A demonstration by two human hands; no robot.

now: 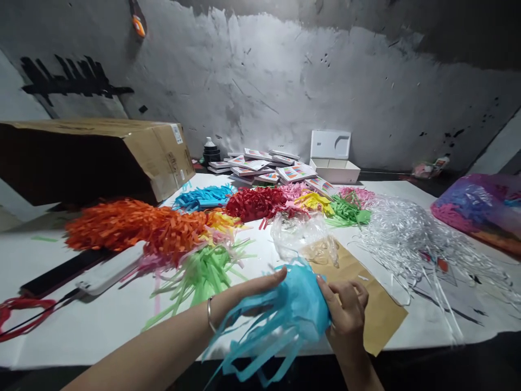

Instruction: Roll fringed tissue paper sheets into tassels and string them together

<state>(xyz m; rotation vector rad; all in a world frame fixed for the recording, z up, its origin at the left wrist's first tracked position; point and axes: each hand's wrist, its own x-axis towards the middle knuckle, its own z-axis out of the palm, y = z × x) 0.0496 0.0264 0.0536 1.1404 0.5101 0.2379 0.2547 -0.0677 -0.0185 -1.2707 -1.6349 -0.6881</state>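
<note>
A light-blue tissue-paper tassel [303,298] is held above the front edge of the table, its cut strips hanging down to the left. My left hand [264,285] wears a bangle at the wrist; its thumb lies over the top of the paper and its fingers are hidden behind it. On the other side, my right hand [348,307] is closed, pinching the right edge of the paper between thumb and curled fingers. Beneath the tassel are clear plastic bags [303,236] and a brown paper sheet [360,293]. A light-green tassel [207,274] lies left of my hands.
Orange tassels [134,225], red tassels [256,203] and silver strands [411,228] spread across the white tabletop. Behind are stacked printed packs [260,163], an open white box [336,169] and a cardboard box [158,157]. A white power bank [109,271] sits at left, a filled plastic bag [480,206] at right.
</note>
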